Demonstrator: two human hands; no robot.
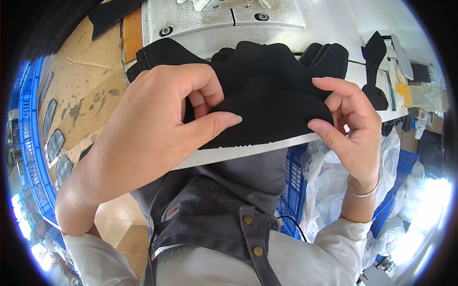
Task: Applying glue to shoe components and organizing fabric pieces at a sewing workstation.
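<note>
Several black fabric pieces (pixel 272 81) with curved, cut-out outlines lie in a pile in front of me, close to the near edge of the work surface. My left hand (pixel 167 102) grips the front black fabric piece (pixel 272 117) near its left side, thumb on top and fingers curled against the cloth. At the right end of that same piece is my right hand (pixel 350 119). Its thumb lies on the edge, the index finger stands apart, and the other fingers curl partly out of sight. A metal bangle (pixel 365 190) circles my right wrist.
Behind the pile stands a pale metal machine base (pixel 219 28) with screws. On the right lie a narrow black piece (pixel 375 62) and small tools. A cardboard-covered surface (pixel 90 71) with dark insole-like shapes (pixel 56 143) is at left. Below right, a blue crate (pixel 293 186) holds clear plastic bags (pixel 329 176).
</note>
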